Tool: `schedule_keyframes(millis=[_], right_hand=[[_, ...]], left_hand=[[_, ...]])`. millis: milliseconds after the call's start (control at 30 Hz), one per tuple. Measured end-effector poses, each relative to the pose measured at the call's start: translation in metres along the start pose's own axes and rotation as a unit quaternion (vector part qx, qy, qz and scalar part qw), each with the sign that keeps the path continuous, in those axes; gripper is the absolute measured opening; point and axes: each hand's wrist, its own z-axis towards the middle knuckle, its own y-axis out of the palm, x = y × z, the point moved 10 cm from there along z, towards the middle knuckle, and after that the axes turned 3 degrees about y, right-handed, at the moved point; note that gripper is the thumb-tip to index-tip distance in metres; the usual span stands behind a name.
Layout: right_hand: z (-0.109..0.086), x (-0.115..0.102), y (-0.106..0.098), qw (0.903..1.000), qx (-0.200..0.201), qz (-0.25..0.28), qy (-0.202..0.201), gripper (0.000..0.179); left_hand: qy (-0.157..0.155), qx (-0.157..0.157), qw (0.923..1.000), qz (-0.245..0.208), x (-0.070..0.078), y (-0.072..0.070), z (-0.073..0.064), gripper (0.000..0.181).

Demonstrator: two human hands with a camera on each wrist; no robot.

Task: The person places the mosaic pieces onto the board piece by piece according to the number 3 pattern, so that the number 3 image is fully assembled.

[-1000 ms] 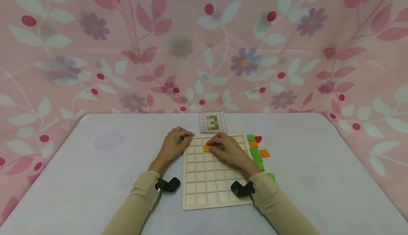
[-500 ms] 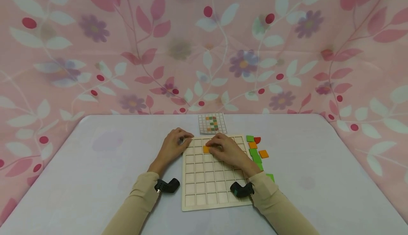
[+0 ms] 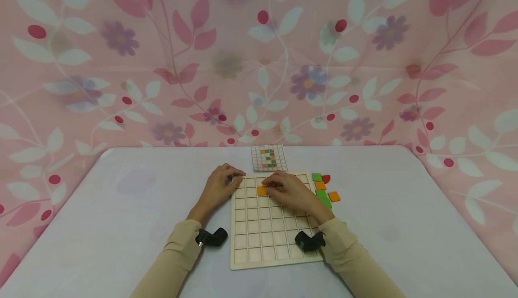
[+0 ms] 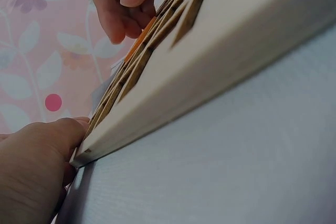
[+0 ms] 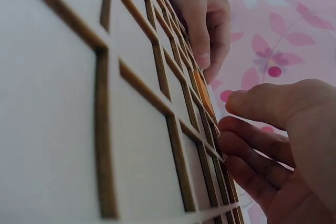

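A pale wooden grid board lies on the table. My left hand holds its far left corner; in the left wrist view the thumb lies along the edge, with fingers partly hidden behind the corner. One orange square tile lies in a cell near the far side. Over it is my right hand, fingertips right at the tile's right edge. The right wrist view shows a gap between the right thumb and fingers, with the tile lying flat in the grid beyond them.
A printed card with a coloured grid pattern lies behind the board. Right of the board are several green tiles, a red rounded piece and orange tiles. A floral curtain hangs behind the table.
The head view has tilted slightly, so the table sits a little lower. The right wrist has shifted slightly to the right; both hands otherwise keep their places.
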Motion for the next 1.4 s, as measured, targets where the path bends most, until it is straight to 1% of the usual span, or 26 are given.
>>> schedule_keyframes(millis=[100,333,433,567,800,1033,1300,1400], right_hand=[[0.001,0.004,-0.005,0.9999,0.000,0.010,0.002,0.023],[-0.005,0.018,-0.024,0.9993,0.037,-0.002,-0.005,0.020],[-0.007,0.026,-0.031,0.9990,0.042,0.010,0.007,0.019],[-0.009,0.031,-0.038,0.9987,0.038,0.025,0.022,0.021],[-0.013,0.038,-0.046,0.9979,0.035,0.042,0.035,0.025],[-0.019,0.049,-0.058,0.9967,0.051,0.027,0.057,0.026],[-0.025,0.067,-0.073,0.9939,0.071,0.029,0.079,0.027],[-0.028,0.076,-0.080,0.9917,0.082,0.031,0.093,0.026]], left_hand=[[0.004,0.003,1.0000,0.000,0.001,-0.001,0.000,0.013],[0.009,0.003,1.0000,0.000,-0.001,0.001,0.000,0.013],[0.009,0.002,1.0000,0.002,-0.002,0.002,0.001,0.013],[0.007,0.003,1.0000,0.003,-0.002,0.001,0.001,0.013],[0.008,0.003,1.0000,0.001,-0.001,0.001,0.000,0.013],[0.008,0.002,1.0000,0.000,-0.001,0.002,0.000,0.013],[0.007,0.002,1.0000,0.002,-0.001,0.002,0.000,0.013],[0.005,0.001,1.0000,0.001,-0.002,0.002,0.000,0.013]])
